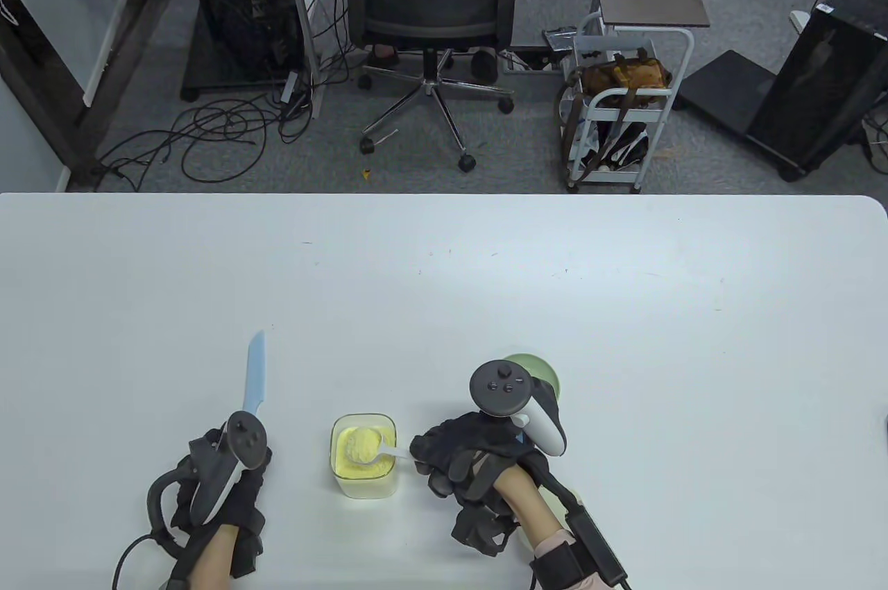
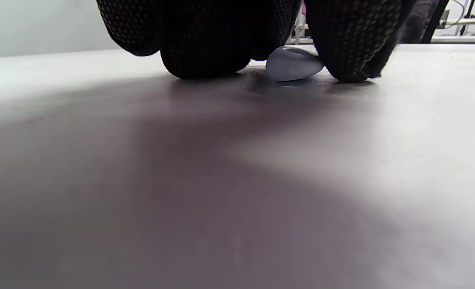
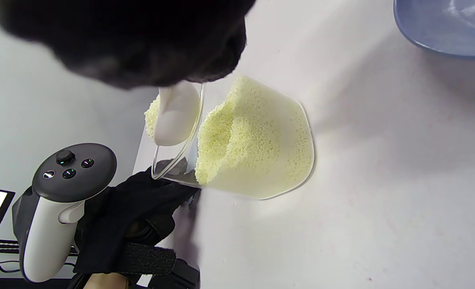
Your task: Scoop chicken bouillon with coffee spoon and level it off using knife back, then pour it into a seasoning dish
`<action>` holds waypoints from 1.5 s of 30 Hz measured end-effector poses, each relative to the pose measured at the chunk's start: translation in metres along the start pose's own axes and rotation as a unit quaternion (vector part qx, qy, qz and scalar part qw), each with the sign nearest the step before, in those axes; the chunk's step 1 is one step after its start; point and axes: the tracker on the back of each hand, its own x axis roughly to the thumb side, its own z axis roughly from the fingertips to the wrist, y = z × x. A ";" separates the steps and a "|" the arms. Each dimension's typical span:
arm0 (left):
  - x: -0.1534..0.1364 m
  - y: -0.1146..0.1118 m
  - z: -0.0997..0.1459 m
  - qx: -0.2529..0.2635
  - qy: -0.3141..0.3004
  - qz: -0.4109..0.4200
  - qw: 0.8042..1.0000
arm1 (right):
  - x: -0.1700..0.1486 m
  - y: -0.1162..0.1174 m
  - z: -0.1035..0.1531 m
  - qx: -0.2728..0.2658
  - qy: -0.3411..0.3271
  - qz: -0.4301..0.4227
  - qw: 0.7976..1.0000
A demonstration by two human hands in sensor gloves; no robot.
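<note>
Table point(image 1: 624, 340), white and wide, seen from above, with two gloved hands entering from the near edge. Near the middle of that edge stands a clear square container point(image 1: 364, 454) of pale yellow chicken bouillon point(image 1: 354, 468) granules. The right hand point(image 1: 472, 461) lies just right of it, fingers curled around the handle of a white coffee spoon point(image 1: 378, 452). The spoon's bowl sits over the container, heaped with a rounded mound of granules. In the right wrist view the spoon's white bowl point(image 3: 175, 114) shows from below at the container's rim point(image 3: 201, 116), with granules piled above its edge and the bouillon point(image 3: 257, 140) banked up against one wall.

Left of the container, well apart from it, the left hand point(image 1: 225, 486) rests low on the table and grips the handle of a light blue knife point(image 1: 254, 371). The blade lies along the tabletop, pointing away from the person. In the left wrist view the black fingers point(image 2: 205, 36) press down to the surface, and the rounded grey-blue end of the knife handle point(image 2: 291, 63) shows between them.

Behind the right hand's tracker, a pale green seasoning dish point(image 1: 544, 375) sits on the table, mostly hidden; its contents cannot be seen. Beyond the table stand an office chair point(image 1: 433, 0) and a small white cart point(image 1: 624, 111)
</note>
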 end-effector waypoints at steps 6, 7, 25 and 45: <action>0.014 0.003 -0.001 0.014 -0.014 -0.061 0.998 | -0.002 0.002 -0.005 0.009 0.004 0.003 1.000; 0.017 0.003 -0.002 0.016 -0.012 -0.072 0.997 | -0.002 0.002 -0.005 0.008 0.004 0.003 1.000; 0.021 0.005 -0.007 0.013 -0.016 -0.112 0.993 | -0.005 0.001 -0.004 -0.004 0.019 -0.004 1.000; 0.007 0.088 0.067 -0.104 -0.336 0.300 0.887 | 0.006 -0.004 0.011 -0.049 0.027 -0.011 0.998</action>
